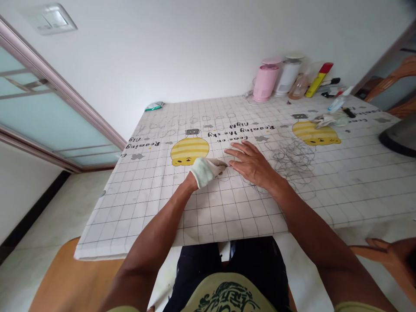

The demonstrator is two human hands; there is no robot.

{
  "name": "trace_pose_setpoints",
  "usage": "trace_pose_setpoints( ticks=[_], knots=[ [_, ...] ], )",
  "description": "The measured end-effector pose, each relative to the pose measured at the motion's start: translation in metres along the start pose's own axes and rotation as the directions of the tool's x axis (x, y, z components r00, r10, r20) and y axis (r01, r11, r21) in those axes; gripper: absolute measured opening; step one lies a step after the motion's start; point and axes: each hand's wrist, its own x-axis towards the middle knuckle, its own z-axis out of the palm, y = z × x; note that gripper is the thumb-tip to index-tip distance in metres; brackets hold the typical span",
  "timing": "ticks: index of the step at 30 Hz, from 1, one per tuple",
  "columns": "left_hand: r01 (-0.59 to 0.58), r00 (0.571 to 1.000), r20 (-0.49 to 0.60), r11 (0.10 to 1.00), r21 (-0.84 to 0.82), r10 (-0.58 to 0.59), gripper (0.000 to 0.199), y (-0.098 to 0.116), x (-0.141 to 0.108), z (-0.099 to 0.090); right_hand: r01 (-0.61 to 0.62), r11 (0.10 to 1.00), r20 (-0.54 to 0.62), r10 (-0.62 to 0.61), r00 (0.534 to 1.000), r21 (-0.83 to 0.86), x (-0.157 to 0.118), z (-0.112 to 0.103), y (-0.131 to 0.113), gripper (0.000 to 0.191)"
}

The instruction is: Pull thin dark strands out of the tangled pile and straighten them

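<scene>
My left hand [209, 170], in a pale work glove with a light green cuff, rests low over the gridded tablecloth [136, 225]. Its fingers are pinched together, and what they hold, if anything, is too small to make out. Bare, my right hand [251, 164] has its fingers stretched out and apart, the nearest fingertip close to the left glove's tip; its thumb is hidden. A loose tangle of thin dark wire or thread [294, 158] lies beside and partly beneath the right hand. Faint loops of similar strand [177, 121] lie in rows toward the back left.
Along the wall stand a pink cylinder [266, 82], a white cylinder [288, 77], a bottle [299, 86] and a yellow-red box [319, 80]. A spray bottle [339, 100] and another glove [333, 119] lie right. A dark-based metal object [401, 136] sits at the right edge, a green packet [154, 106] back left.
</scene>
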Motion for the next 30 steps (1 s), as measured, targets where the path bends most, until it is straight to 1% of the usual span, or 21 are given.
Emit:
trace_pose_setpoints(
  ticks=[3,6,10,13,17,20,23,25,28,30],
  knots=[
    [-0.002,1.000,-0.010,1.000,0.009,0.002,0.028,0.001,-0.001,0.001,0.034,0.999,-0.006,-0.034,0.999,-0.036,-0.001,0.004,0.001,0.020],
    [0.009,0.999,-0.037,1.000,-0.005,-0.009,0.027,0.003,-0.003,0.003,0.031,0.998,-0.032,-0.033,0.999,-0.047,-0.001,0.006,0.000,0.023],
    [0.057,0.997,-0.048,0.992,-0.114,-0.062,0.026,0.007,-0.006,0.001,-0.008,0.999,-0.068,0.004,0.998,-0.047,0.001,-0.001,-0.004,0.023],
    [0.078,0.997,-0.019,0.987,-0.142,-0.081,0.023,0.006,-0.007,-0.004,-0.006,0.999,-0.053,0.004,0.999,-0.039,0.001,-0.007,-0.003,0.020],
    [0.105,0.994,0.011,0.983,-0.148,-0.104,0.023,0.001,-0.006,-0.013,0.008,0.999,-0.033,-0.009,0.999,-0.031,-0.001,-0.010,0.004,0.022],
    [0.081,0.997,0.003,0.989,-0.120,-0.082,0.023,-0.001,-0.007,-0.017,0.006,0.997,-0.006,-0.006,1.000,-0.072,-0.002,-0.009,0.006,0.024],
    [0.071,0.997,-0.015,0.993,-0.094,-0.073,0.024,0.001,-0.009,-0.018,-0.016,0.994,-0.004,0.015,1.000,-0.108,-0.002,-0.007,0.004,0.029],
    [0.070,0.996,-0.043,0.995,-0.076,-0.073,0.024,0.003,-0.010,-0.017,-0.030,0.996,-0.010,0.030,1.000,-0.079,-0.002,-0.005,0.003,0.032],
    [0.065,0.994,-0.082,0.996,-0.059,-0.069,0.024,0.006,-0.011,-0.016,-0.048,0.999,0.003,0.048,0.999,0.016,-0.004,-0.003,0.004,0.033],
    [0.068,0.994,-0.081,0.996,-0.051,-0.072,0.024,0.007,-0.012,-0.016,-0.066,0.995,0.018,0.065,0.998,0.080,-0.005,-0.002,0.005,0.031]
  ],
)
